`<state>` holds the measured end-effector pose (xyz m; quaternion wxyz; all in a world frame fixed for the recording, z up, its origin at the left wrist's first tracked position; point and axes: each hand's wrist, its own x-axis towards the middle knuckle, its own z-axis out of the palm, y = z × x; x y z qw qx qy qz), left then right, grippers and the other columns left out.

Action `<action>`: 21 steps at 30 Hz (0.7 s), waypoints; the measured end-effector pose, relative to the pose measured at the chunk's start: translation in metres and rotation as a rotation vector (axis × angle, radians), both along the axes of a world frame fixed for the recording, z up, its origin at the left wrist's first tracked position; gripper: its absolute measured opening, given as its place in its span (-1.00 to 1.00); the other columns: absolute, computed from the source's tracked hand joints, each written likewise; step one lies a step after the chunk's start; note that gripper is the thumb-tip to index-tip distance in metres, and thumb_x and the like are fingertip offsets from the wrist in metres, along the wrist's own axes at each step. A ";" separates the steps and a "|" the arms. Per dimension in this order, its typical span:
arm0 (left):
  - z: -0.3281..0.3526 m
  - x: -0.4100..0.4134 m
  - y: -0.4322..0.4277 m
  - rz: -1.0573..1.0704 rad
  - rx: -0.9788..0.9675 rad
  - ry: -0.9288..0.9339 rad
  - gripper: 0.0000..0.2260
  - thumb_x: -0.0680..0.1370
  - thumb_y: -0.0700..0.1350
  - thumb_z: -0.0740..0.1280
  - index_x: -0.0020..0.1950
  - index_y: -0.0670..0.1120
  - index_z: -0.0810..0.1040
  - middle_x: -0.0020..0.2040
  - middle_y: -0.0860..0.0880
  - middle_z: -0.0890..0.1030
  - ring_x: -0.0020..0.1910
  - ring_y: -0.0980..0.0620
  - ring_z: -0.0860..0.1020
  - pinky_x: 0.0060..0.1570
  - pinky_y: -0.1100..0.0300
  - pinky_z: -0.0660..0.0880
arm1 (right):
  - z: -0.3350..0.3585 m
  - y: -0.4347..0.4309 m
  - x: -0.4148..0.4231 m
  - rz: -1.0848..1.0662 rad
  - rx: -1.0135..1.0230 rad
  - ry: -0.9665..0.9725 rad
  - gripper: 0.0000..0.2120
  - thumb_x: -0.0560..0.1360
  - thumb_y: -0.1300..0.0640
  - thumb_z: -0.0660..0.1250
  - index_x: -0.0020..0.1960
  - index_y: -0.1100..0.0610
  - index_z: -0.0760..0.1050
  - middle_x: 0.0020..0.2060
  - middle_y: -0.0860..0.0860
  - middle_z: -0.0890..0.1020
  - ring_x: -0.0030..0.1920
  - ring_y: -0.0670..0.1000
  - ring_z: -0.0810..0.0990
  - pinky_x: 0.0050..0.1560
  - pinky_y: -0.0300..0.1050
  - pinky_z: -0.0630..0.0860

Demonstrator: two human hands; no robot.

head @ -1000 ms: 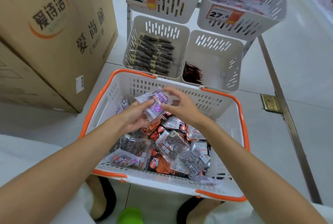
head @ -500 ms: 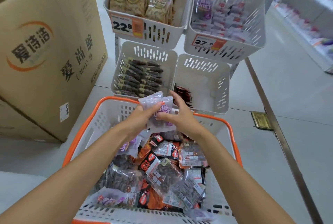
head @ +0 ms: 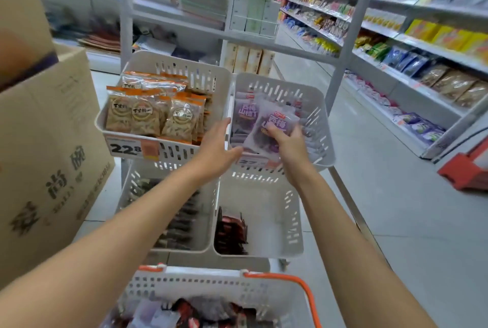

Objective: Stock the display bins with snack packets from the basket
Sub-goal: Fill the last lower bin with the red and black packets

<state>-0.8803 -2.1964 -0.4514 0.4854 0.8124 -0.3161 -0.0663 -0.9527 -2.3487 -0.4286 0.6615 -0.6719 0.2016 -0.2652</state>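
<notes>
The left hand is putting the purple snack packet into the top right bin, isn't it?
Not quite: the head view shows the right hand gripping the purple snack packet at the top right bin. The left hand is open beside it and holds nothing.

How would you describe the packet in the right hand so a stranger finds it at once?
On the upper tier of white slotted plastic bins, take the right bin. There the right hand grips a translucent purple-printed snack packet, the only one held; similar packets lie behind it.
</notes>
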 end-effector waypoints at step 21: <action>-0.035 -0.031 0.024 0.041 0.148 -0.354 -0.45 0.56 -0.08 0.39 0.52 -0.05 0.31 0.47 -0.08 0.38 0.46 -0.07 0.31 0.45 -0.02 0.27 | -0.040 0.037 -0.043 -0.084 -0.569 0.116 -0.43 0.51 0.18 0.38 0.48 0.04 0.30 0.38 -0.02 0.38 0.33 -0.02 0.43 0.35 0.02 0.44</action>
